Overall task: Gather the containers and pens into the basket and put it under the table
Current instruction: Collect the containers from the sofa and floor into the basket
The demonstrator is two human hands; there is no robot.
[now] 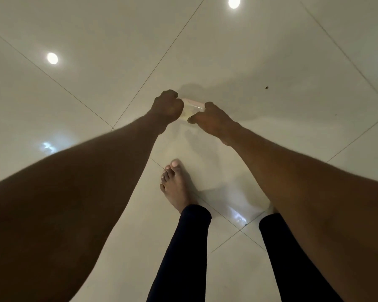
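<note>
step: lifting clear plastic container point(193, 107) off tiled floor point(271, 51) | frame centre | left hand point(168, 107), right hand point(212, 119) clamp opposite ends to steady it

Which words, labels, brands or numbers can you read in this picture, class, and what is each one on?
None can be read.
Container, held between the left hand and right hand: clear with a pale lid, no print showing; it is blurred and mostly hidden by the hands.
Floor tiles: plain, only light reflections and a dark speck.
Leggings: plain dark, no logo showing.
</note>
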